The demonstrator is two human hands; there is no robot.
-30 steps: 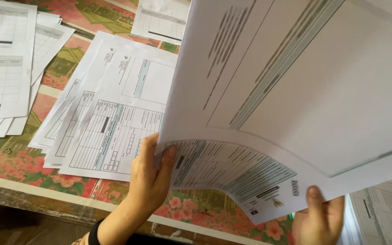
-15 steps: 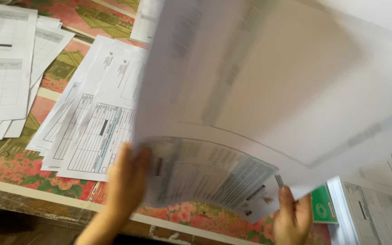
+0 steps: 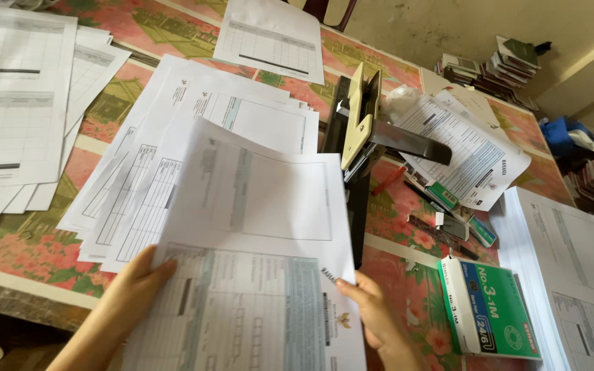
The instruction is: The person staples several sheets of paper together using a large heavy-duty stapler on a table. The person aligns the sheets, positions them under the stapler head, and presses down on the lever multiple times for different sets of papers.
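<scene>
I hold a thin set of printed form sheets [image 3: 256, 275] low over the near edge of the table. My left hand [image 3: 128, 295] grips the set's left edge, and my right hand [image 3: 379, 319] pinches its right edge near the bottom corner. The top sheet curls up and back. Just beyond the sheets stands a large black and cream long-arm stapler [image 3: 360, 137] with its arm raised. A green and white box of staples [image 3: 491, 309] lies to the right of my right hand.
Fanned piles of forms [image 3: 173, 137] cover the flower-patterned tablecloth [image 3: 29, 254] at left and centre. More forms [image 3: 469, 151] lie behind the stapler, a white stack [image 3: 572, 275] at far right. Small staple boxes and a red pen [image 3: 390, 180] lie between. Books are stacked on the floor beyond.
The sheets were raised close to the camera and filled the view; now they are lowered toward the table's near edge, which uncovers the stapler and the staple box.
</scene>
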